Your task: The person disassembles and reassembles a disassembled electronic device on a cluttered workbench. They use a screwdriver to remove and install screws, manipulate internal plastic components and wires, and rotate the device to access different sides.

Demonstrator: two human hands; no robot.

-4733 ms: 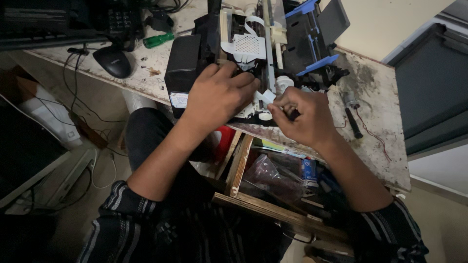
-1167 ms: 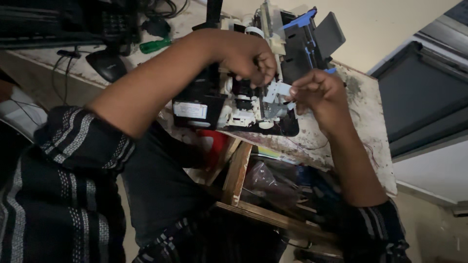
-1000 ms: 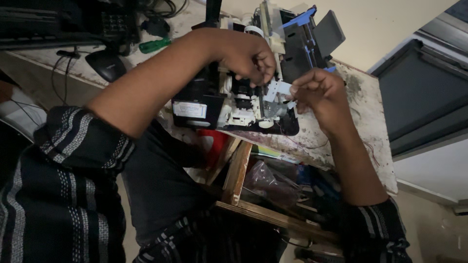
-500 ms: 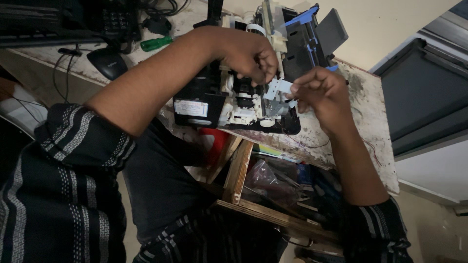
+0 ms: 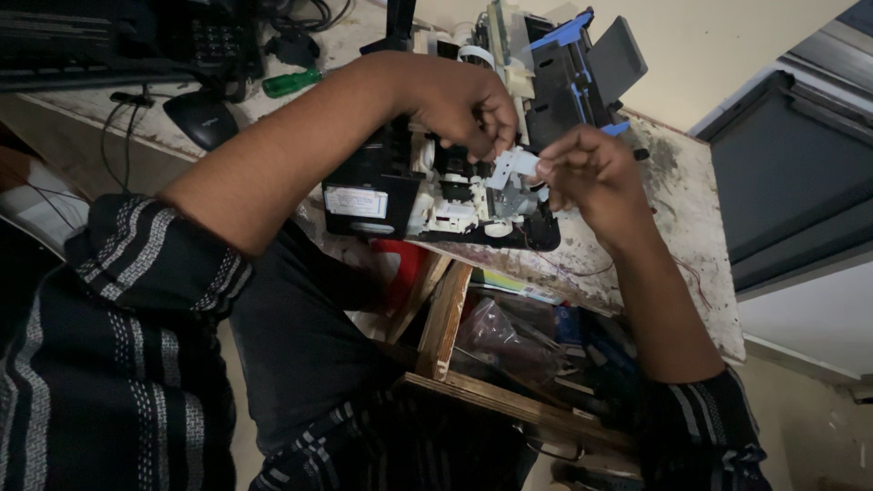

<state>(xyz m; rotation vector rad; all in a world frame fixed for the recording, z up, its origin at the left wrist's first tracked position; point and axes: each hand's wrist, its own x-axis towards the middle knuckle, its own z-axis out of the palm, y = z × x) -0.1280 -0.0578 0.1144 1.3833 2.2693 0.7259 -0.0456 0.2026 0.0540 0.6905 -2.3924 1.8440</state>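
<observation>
Now two hands pinch at one opened printer point(image 5: 455, 195) mid-frame, left hand point(image 5: 459, 105) and right hand point(image 5: 587, 173) gripping its white parts, one mouse point(image 5: 202, 118) upper left.

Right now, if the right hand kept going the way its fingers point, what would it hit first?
Probably the white part of the opened printer, right at the right hand fingertips, with the left hand just beyond; depth is unclear.

Worn, stained surface point(image 5: 684, 195) crowded with gear.
Carries an opened printer point(image 5: 473, 182) at the near edge, a black mouse point(image 5: 202, 116) and green screwdriver point(image 5: 291, 83) to its left, a keyboard point(image 5: 109, 41) at the far left, and thin red wires point(image 5: 691, 277) at right.
</observation>
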